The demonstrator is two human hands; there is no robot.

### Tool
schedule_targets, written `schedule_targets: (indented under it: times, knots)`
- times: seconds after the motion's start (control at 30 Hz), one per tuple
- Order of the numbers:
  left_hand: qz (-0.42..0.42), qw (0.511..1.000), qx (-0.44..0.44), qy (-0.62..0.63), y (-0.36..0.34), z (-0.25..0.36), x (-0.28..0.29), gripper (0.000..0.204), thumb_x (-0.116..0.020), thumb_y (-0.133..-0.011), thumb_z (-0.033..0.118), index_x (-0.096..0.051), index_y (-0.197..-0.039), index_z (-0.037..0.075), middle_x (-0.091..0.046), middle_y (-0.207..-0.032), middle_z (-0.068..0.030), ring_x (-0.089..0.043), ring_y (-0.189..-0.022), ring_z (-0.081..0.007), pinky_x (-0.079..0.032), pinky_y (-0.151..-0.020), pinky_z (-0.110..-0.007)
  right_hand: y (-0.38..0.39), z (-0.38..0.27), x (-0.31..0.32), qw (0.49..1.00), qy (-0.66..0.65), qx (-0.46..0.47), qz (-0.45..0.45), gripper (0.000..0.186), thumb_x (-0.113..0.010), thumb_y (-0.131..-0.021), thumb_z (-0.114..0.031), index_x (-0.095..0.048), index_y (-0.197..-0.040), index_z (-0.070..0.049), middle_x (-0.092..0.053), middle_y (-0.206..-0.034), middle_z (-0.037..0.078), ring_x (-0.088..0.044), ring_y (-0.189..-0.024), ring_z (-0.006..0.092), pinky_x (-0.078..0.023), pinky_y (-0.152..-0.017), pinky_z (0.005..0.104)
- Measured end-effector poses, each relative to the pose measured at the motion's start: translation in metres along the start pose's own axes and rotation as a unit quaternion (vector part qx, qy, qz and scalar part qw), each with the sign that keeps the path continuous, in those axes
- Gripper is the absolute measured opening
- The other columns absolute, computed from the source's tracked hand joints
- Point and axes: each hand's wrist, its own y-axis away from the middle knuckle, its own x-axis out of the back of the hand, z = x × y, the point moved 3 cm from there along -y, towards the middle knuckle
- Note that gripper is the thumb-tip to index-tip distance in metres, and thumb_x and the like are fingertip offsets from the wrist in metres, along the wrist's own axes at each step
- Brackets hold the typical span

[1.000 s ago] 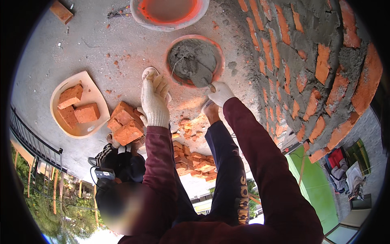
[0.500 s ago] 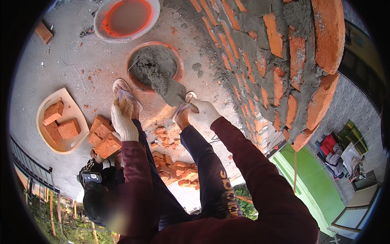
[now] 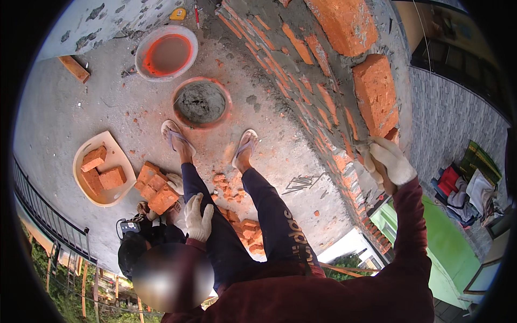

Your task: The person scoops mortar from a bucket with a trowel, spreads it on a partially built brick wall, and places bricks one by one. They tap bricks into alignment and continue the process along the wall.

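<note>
Off-white knit gloves cover both of the person's hands. At three o'clock, the right hand (image 3: 393, 160) curls around the handle of a trowel (image 3: 362, 146), a grip that probably lets the wrist steer the blade. That blade lies at the upper edge of a brick wall (image 3: 298, 44) running from twelve to four o'clock, just beside an orange brick (image 3: 377, 97) at two; whether the two touch is hard to tell. The left hand (image 3: 198, 218), between seven and eight o'clock, hangs over a navy trouser leg (image 3: 223, 237), fingers loosely spread and nothing visible in its hold, perhaps left free for balance. Sandalled feet (image 3: 246, 146) stand apart, likely for a steady stance. Between ten and eleven, a round tub (image 3: 229, 103) of grey mortar (image 3: 200, 102) sits just ahead of the feet, apparently placed for easy reach, with a basin (image 3: 141, 55) of murky water beyond, toward eleven. At nine o'clock a cream bin (image 3: 116, 153) gathers loose bricks (image 3: 113, 177); at half past eight, a co-worker's gloved hand (image 3: 175, 183) is beside a brick pile (image 3: 156, 188), seemingly stacked close for handling.
</note>
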Motion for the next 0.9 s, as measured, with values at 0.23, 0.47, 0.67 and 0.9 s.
schedule_targets:
  times: [0.23,0.47,0.67,0.9]
  knots:
    - [-0.001,0.986,-0.025,-0.165,0.008,0.022,-0.017,0.059,-0.069,-0.088,0.047,-0.065,-0.130,0.006,-0.057,-0.139,-0.0163,-0.047,-0.135,-0.0377,-0.034,-0.114,-0.052,0.032,0.063,-0.046,0.992,0.009,0.097,0.084,0.020,-0.072,-0.084,-0.012,-0.058,-0.093,-0.001,-0.056,-0.076,0.001,-0.052,-0.068,0.0092,-0.044,-0.063,0.0278]
    - [-0.026,0.978,-0.019,-0.204,-0.007,0.037,-0.003,0.048,-0.067,-0.090,0.043,-0.069,-0.121,0.006,-0.065,-0.130,-0.0099,-0.055,-0.126,-0.0312,-0.039,-0.109,-0.048,-0.167,0.140,-0.107,0.876,0.350,0.176,0.280,0.041,-0.073,-0.087,-0.026,-0.056,-0.117,-0.005,-0.070,-0.093,0.021,-0.068,-0.090,0.0437,-0.053,-0.075,0.0523]
    - [-0.050,0.971,-0.029,-0.230,-0.014,0.041,-0.001,0.044,-0.068,-0.090,0.042,-0.071,-0.117,0.007,-0.068,-0.123,-0.0085,-0.059,-0.122,-0.0303,-0.042,-0.106,-0.047,-0.189,0.128,-0.085,0.923,0.230,0.142,0.275,0.041,-0.075,-0.084,-0.020,-0.059,-0.119,-0.006,-0.068,-0.106,0.021,-0.066,-0.104,0.0431,-0.053,-0.085,0.0505]
    - [-0.051,0.967,-0.024,-0.250,-0.016,0.043,-0.004,0.044,-0.068,-0.090,0.042,-0.072,-0.116,0.008,-0.068,-0.123,-0.0082,-0.059,-0.122,-0.0297,-0.043,-0.106,-0.046,-0.120,0.143,-0.045,0.936,0.091,0.221,0.260,0.034,-0.079,-0.079,-0.018,-0.061,-0.103,-0.002,-0.052,-0.078,0.006,-0.046,-0.068,0.0161,-0.045,-0.067,0.0307]
